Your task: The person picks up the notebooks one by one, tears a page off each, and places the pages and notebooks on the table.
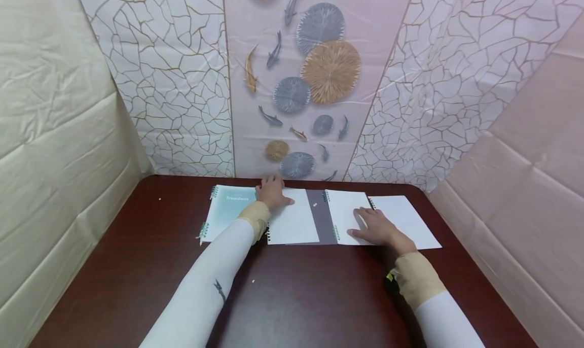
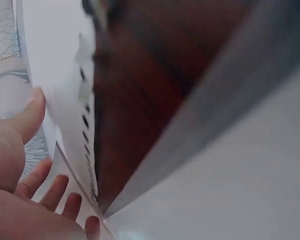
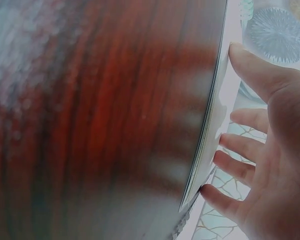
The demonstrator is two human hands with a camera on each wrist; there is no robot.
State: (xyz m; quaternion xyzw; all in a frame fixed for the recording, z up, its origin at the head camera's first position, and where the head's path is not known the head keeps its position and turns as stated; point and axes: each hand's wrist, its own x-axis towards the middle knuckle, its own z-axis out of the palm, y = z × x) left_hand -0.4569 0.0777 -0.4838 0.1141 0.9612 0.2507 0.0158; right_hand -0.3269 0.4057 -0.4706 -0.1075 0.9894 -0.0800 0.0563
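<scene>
Several spiral notebooks lie side by side in a row. At the left is a teal notebook [image 1: 230, 206] with "freedom" on its cover. Beside it, a notebook with a white page [image 1: 292, 223] has my left hand [image 1: 272, 192] resting at its upper left, fingers spread; the left wrist view shows the thumb at the paper. A dark grey-purple cover [image 1: 323, 218] shows along its right. Across the right part of another white notebook [image 1: 344, 213], with a green coil, lies my right hand [image 1: 377, 227], fingers spread. A white notebook [image 1: 406, 218] ends the row, partly hidden by that hand.
The dark red-brown table [image 1: 114, 267] extends in front of the row. Behind stands a patterned backdrop [image 1: 292, 59] with fish and round shapes, and beige cloth [image 1: 59, 135] hangs at both sides. A tiny white scrap [image 1: 253, 281] lies near the left forearm.
</scene>
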